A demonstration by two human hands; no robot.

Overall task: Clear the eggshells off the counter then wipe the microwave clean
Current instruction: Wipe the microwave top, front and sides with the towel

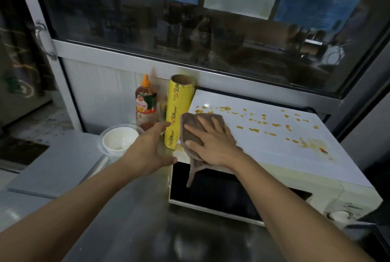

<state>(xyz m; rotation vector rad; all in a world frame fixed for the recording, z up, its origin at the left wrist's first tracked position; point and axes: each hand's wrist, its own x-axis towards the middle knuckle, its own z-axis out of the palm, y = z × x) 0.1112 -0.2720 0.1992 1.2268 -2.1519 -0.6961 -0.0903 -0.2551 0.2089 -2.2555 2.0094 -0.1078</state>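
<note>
A white microwave [274, 156] stands on the steel counter [130, 219], its top spattered with several yellow-orange drops [263, 123]. My right hand [213, 141] lies flat on a brown cloth [190, 126] pressed onto the microwave top's left front corner; one end of the cloth hangs over the dark door. My left hand [152, 148] hovers with fingers apart beside the microwave's left edge, holding nothing. No eggshells are visible.
A yellow roll of cling wrap [177, 110] stands against the microwave's left side, with a sauce bottle [146, 103] behind it. A white bowl [119, 139] sits left of my left hand. A grey board [52, 169] lies on the left; a glass window is behind.
</note>
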